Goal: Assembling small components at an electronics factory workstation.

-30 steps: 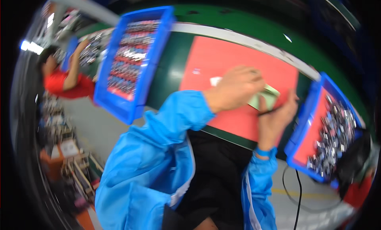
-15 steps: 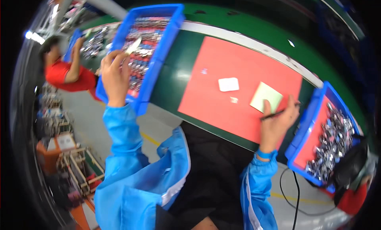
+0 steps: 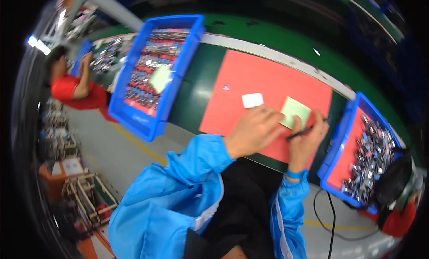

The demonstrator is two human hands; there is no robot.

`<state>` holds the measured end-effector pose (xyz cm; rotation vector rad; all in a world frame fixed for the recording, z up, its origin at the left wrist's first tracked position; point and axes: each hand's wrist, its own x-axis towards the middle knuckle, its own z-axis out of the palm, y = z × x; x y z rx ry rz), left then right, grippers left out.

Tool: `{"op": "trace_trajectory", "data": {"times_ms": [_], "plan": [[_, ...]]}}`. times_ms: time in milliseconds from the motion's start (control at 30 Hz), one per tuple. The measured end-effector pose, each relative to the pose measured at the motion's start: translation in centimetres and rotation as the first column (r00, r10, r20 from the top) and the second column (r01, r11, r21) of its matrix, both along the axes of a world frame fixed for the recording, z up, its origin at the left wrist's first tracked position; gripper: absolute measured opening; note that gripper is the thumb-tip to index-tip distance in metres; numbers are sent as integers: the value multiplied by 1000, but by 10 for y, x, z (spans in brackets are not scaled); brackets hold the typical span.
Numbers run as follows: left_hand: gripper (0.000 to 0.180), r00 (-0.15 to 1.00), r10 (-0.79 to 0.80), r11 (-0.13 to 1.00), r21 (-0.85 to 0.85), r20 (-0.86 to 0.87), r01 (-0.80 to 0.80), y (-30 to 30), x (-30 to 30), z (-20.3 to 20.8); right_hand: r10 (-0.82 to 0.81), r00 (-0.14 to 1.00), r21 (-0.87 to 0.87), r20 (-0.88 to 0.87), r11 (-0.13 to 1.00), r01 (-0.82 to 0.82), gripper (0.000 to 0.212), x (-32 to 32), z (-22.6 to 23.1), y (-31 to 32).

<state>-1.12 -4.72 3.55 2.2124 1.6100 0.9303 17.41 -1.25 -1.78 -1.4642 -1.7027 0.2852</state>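
The right hand (image 3: 309, 136) grips a slim, rod-straight black pen (image 3: 300, 133) between thumb and fingers, the shaft slanting across the palm side; the left hand (image 3: 257, 129) is loosely bent and blurred by motion, its fingertips close to the left edge of a square pale-green notepad (image 3: 296, 111), and whether it touches or pinches anything cannot be told; the notepad, flat and matte, lies near the right hand on a large smooth red sheet (image 3: 272, 93), with a white card (image 3: 253, 100), round-cornered, to its left; beneath spreads a dark green worktop (image 3: 195, 91) with a soft sheen; at the left stands a rigid, glossy blue plastic crate (image 3: 181, 73), where small shiny metal pieces (image 3: 149, 60) sit in tidy rows with a thin pale-green paper note (image 3: 159, 78) on top; at the right, a second blue crate (image 3: 330, 173) holds a loose, glinting heap of metal parts (image 3: 368, 158) over red lining.
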Motion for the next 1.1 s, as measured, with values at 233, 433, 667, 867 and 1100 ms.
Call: {"op": "trace_trajectory", "data": {"times_ms": [233,433,667,867,1100], "plan": [[34,807,486,858,-10,335,-513,-56,-93,60,-10,1000,-18,2,1000,10,50,-6,6,-4],[43,235,966,259,431,-109,-865,-177,-276,66,-14,999,-27,-29,1000,13,48,-11,23,-3],[54,-47,868,452,-825,495,-340,-221,-325,-4,-16,998,57,54,998,13,43,-4,6,-12],[48,25,862,494,-827,507,-267,-208,-338,-1,-41,999,40,-2,998,41,41,-2,15,-16],[50,-10,801,566,-761,599,-316,-207,-347,-6,-45,999,27,-22,999,45,41,-11,9,-10]]}}
